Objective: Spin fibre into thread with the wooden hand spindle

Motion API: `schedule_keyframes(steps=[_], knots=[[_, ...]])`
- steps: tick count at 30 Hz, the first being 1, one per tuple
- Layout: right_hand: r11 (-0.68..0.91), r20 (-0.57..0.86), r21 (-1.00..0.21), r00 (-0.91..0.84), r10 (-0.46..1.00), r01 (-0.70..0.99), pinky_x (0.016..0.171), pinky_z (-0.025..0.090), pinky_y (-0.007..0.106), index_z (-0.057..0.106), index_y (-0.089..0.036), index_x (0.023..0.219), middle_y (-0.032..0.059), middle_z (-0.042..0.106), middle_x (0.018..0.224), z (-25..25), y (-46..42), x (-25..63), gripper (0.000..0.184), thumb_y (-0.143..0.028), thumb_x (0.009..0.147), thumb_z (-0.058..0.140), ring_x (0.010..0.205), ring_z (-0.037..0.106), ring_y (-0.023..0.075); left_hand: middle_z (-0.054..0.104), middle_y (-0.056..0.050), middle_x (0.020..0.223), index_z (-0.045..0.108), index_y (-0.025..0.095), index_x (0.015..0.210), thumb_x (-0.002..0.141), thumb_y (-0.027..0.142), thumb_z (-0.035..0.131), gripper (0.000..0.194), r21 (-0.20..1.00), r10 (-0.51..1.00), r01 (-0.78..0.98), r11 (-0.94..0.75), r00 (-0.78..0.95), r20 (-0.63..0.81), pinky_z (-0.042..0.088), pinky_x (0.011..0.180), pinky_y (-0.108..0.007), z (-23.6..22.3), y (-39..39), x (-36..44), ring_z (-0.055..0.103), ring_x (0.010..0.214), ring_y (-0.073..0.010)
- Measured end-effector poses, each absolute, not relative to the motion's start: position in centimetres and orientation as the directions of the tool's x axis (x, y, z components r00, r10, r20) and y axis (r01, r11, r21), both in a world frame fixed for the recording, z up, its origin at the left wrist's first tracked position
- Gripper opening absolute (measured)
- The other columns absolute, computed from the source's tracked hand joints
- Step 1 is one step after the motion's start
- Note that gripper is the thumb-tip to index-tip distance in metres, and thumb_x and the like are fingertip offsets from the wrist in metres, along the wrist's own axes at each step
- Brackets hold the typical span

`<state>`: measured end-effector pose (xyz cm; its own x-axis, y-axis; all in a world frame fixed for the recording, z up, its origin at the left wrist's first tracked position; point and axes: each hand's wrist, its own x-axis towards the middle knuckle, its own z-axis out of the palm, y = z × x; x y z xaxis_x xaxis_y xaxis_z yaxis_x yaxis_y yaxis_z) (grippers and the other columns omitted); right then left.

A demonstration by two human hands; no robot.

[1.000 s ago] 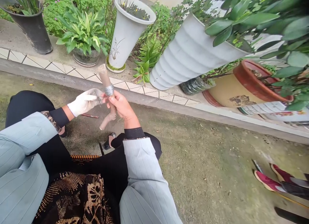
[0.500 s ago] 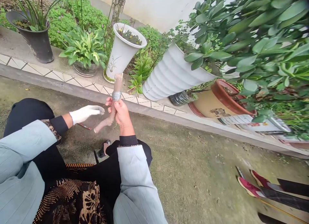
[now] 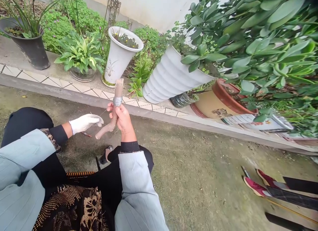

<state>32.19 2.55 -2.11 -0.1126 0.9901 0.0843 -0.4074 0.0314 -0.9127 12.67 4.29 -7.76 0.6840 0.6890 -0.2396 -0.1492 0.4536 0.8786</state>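
My bare right hand (image 3: 124,121) grips a pale, bent branch (image 3: 119,89) and holds it upright, with its crooked lower end slanting to the left. Silvery wire (image 3: 117,101) is wound in tight turns around the branch just above my fingers. To the left, my left hand (image 3: 85,122) wears a white glove, its fingers closed together. A thin strand of wire runs from near the branch towards those gloved fingertips, which seem to pinch it.
Beyond my hands a tiled ledge (image 3: 53,81) carries a white flared pot (image 3: 119,60), a ribbed white planter (image 3: 171,77) and a brown-rimmed pot (image 3: 216,100). A reddish thin object (image 3: 86,134) lies on the ground. Another person's red shoes (image 3: 254,186) are at lower right.
My gloved left hand has moved slightly left and down, with a strand of wire now showing between it and the branch. The right hand keeps its hold; the view has shifted a little.
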Motion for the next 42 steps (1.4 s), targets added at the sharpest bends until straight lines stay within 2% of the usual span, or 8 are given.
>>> schedule_keyframes(steps=[5, 11, 15, 22, 27, 30, 37, 42], knots=[[0.032, 0.071, -0.917, -0.083, 0.994, -0.398, 0.055, 0.047, 0.023, 0.062, -0.02, 0.099, 0.0079, 0.062, 0.107, -2.2, 2.7, 32.7, 0.038, -0.049, 0.075, 0.07, 0.087, 0.058, 0.0163, 0.065, -0.006, 0.077, 0.072, 0.011, 0.085, 0.076, 0.032, 0.072, 0.023, 0.903, 0.688, -0.107, 0.416, 0.687, -0.236, 0.044, 0.076, -0.027, -7.2, 3.9, 12.7, 0.058, 0.077, -0.016], [0.049, 0.056, -0.921, -0.008, 0.998, -0.387, 0.056, 0.047, 0.023, 0.062, -0.02, 0.097, 0.0073, 0.062, 0.106, -2.0, 2.5, 33.1, 0.033, -0.047, 0.078, 0.067, 0.086, 0.058, 0.0147, 0.067, -0.008, 0.082, 0.072, 0.011, 0.092, 0.078, 0.035, 0.072, 0.028, 0.88, 0.732, -0.214, 0.423, 0.653, -0.193, 0.044, 0.08, -0.029, -8.0, 3.9, 12.3, 0.059, 0.08, -0.0171], [0.041, 0.042, -0.925, 0.005, 0.999, -0.378, 0.056, 0.047, 0.023, 0.061, -0.021, 0.097, 0.0073, 0.062, 0.106, -2.2, 2.5, 33.2, 0.035, -0.048, 0.077, 0.068, 0.087, 0.059, 0.0154, 0.067, -0.007, 0.077, 0.073, 0.01, 0.086, 0.075, 0.032, 0.075, 0.024, 0.894, 0.745, -0.201, 0.4, 0.639, -0.189, 0.043, 0.072, -0.026, -8.6, 4.2, 12.0, 0.058, 0.071, -0.0141], [0.043, 0.042, -0.923, 0.012, 0.999, -0.383, 0.055, 0.047, 0.024, 0.061, -0.021, 0.097, 0.0075, 0.062, 0.107, -2.5, 2.6, 33.6, 0.037, -0.05, 0.075, 0.068, 0.09, 0.059, 0.0168, 0.068, -0.006, 0.07, 0.072, 0.01, 0.085, 0.073, 0.027, 0.077, 0.021, 0.843, 0.803, -0.333, 0.422, 0.57, -0.176, 0.047, 0.074, -0.027, -8.7, 4.4, 12.0, 0.063, 0.068, -0.0149], [0.004, -0.012, -0.927, 0.039, 0.999, -0.374, 0.056, 0.047, 0.024, 0.061, -0.021, 0.096, 0.0081, 0.062, 0.106, -2.5, 2.5, 33.8, 0.039, -0.052, 0.074, 0.069, 0.089, 0.058, 0.0171, 0.066, -0.006, 0.072, 0.07, 0.01, 0.08, 0.072, 0.026, 0.075, 0.019, 0.907, 0.748, -0.173, 0.383, 0.634, -0.195, 0.043, 0.056, -0.023, -8.1, 4.5, 11.5, 0.053, 0.052, -0.0083], [-0.02, -0.046, -0.917, 0.056, 0.997, -0.399, 0.057, 0.046, 0.024, 0.061, -0.02, 0.095, 0.0075, 0.062, 0.102, -2.9, 2.6, 34.0, 0.038, -0.051, 0.075, 0.068, 0.084, 0.056, 0.0152, 0.065, -0.005, 0.073, 0.069, 0.011, 0.081, 0.072, 0.025, 0.073, 0.018, 0.948, 0.773, -0.092, 0.305, 0.605, -0.19, 0.038, 0.049, -0.02, -7.6, 4.6, 11.2, 0.05, 0.05, -0.0067], [-0.009, -0.065, -0.876, 0.101, 0.993, -0.483, 0.056, 0.045, 0.022, 0.062, -0.019, 0.092, 0.0047, 0.063, 0.094, -3.8, 3.0, 34.1, 0.029, -0.043, 0.077, 0.069, 0.079, 0.056, 0.0123, 0.069, -0.007, 0.086, 0.069, 0.014, 0.089, 0.073, 0.024, 0.069, 0.019, 0.989, 0.88, 0.027, 0.145, 0.454, -0.142, 0.045, 0.056, -0.023, -7.0, 4.6, 11.1, 0.056, 0.06, -0.0107], [-0.025, -0.073, -0.873, 0.08, 0.994, -0.487, 0.057, 0.045, 0.022, 0.063, -0.018, 0.093, 0.0048, 0.063, 0.095, -3.9, 3.2, 34.0, 0.029, -0.04, 0.076, 0.07, 0.08, 0.057, 0.0122, 0.068, -0.006, 0.081, 0.069, 0.012, 0.085, 0.07, 0.024, 0.071, 0.019, 0.988, 0.907, 0.05, 0.144, 0.393, -0.152, 0.046, 0.057, -0.024, -6.9, 4.6, 11.1, 0.056, 0.058, -0.0104]])
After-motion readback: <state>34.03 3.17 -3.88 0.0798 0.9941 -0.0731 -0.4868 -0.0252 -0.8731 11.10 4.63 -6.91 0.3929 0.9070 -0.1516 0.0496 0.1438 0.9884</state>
